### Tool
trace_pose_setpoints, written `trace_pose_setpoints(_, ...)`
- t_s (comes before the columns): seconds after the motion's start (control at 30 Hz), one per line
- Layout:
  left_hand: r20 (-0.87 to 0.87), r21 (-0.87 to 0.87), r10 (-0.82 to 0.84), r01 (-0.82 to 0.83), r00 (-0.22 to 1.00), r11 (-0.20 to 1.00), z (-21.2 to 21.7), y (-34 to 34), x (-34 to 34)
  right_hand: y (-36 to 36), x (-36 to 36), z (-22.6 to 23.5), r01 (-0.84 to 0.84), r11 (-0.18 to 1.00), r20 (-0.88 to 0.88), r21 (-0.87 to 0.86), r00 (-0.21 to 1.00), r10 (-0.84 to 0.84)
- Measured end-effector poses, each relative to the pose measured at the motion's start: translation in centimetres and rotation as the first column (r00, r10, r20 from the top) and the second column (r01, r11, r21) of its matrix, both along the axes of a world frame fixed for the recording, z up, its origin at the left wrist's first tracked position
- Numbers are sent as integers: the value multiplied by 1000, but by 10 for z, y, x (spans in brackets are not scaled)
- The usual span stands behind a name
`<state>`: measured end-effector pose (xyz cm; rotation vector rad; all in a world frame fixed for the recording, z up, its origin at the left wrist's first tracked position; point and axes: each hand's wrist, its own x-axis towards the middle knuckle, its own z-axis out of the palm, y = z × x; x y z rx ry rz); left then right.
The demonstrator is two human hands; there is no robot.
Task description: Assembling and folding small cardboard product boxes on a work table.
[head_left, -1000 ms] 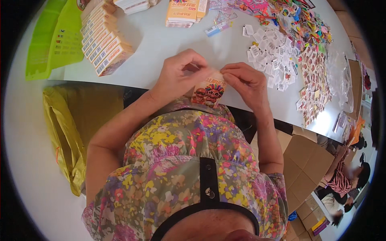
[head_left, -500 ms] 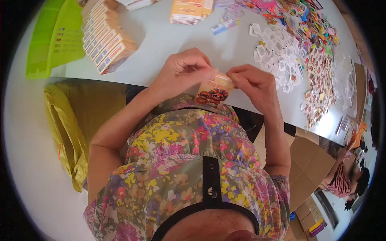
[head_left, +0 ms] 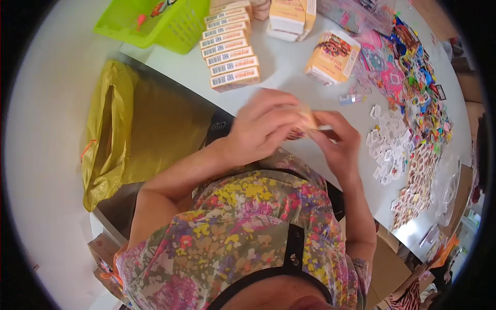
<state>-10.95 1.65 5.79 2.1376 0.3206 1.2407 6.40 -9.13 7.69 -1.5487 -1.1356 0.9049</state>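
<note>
A small orange printed carton (head_left: 309, 119) is held over the table's near edge, in front of my chest. My left hand (head_left: 264, 126) closes round its left side, fingers curled over and hiding most of it. With thumb and fingertips, my right hand (head_left: 337, 142) pinches its right edge. Motion blurs the carton and the fingers, so I cannot tell whether its flap is up or folded in. Beyond my left hand a row of similar upright orange-and-white cartons (head_left: 233, 77) leans in a line. A stack of flat orange cartons (head_left: 332, 56) lies beyond my right hand.
More cartons (head_left: 290, 18) lie at the back. A green basket (head_left: 178, 28) stands at the far left, a yellow bag (head_left: 106, 139) hangs below it. Rightward lie small white packets (head_left: 388, 142), printed sheets (head_left: 417, 181) and a heap of colourful trinkets (head_left: 426, 85).
The carton has turned, so its printed front no longer faces me. My left hand now wraps over it. The whole view has shifted, bringing the basket and a carton stack further into sight.
</note>
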Motion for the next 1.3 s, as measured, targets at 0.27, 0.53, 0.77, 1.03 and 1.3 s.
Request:
trace_pose_setpoints(0.27, -266, 535, 347, -161, 899, 829, -28, 40, -59, 87, -29, -63, -133, 928, 485, 349, 873, -57)
trace_pose_setpoints(0.53, -259, 599, 408, -186, 875, 779, -38, 41, -61, 97, 89, -36, 329, 858, 715, 394, 477, -511)
trace_pose_setpoints(0.77, -286, 614, 435, -185, 854, 767, -41, 30, -65, 95, 115, -46, 422, 906, 337, 36, 848, -408)
trace_pose_setpoints(1.03, -70, 182, -25, 37, 997, 983, 0, -1, -20, 51, 101, -23, 433, 897, -236, 93, 884, -403)
trace_pose_setpoints(1.3, 41, -781, -562, 377, 826, 497, -15, -30, 46, -36, 57, -3, 400, 917, -362, 2, 855, -372)
